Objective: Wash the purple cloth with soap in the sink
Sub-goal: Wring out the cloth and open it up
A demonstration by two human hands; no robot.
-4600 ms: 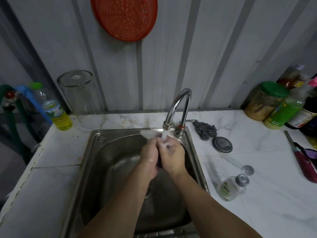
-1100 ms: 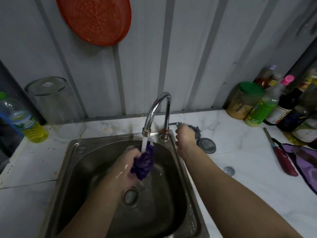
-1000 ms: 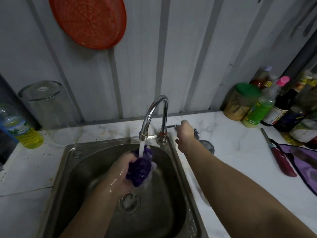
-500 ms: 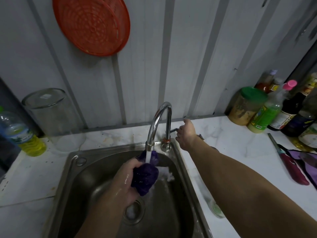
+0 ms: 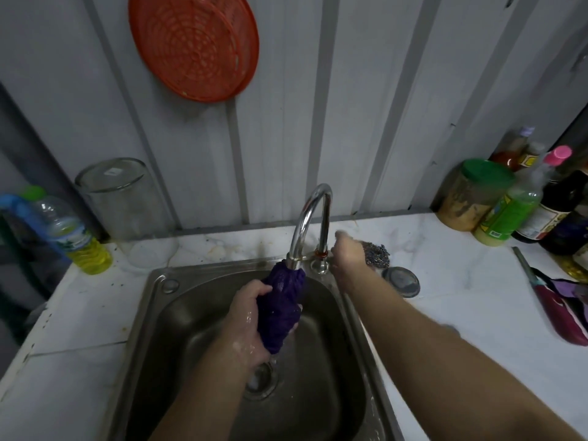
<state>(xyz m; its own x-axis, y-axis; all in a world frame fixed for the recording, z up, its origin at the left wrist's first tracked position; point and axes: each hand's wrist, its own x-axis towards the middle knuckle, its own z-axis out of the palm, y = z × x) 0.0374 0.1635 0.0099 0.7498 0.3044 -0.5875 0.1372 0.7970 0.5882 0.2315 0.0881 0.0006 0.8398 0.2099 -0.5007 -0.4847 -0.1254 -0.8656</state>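
Purple cloth (image 5: pixel 281 305) bunched over sink (image 5: pixel 197 316), top pressed against faucet (image 5: pixel 310 224) spout, gripped by left hand (image 5: pixel 246 316), fingers wrapped tight. Right hand (image 5: pixel 348 259) at 2 o'clock by faucet base, finger state unclear.

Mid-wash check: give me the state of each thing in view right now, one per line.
purple cloth: bunched, wet, pressed up against the spout
left hand: gripping the cloth, wet
right hand: at the tap base, grip unclear
faucet: spout mouth covered by the cloth
sink: wet, drain uncovered
glass jar: upside down
round lid: lying flat
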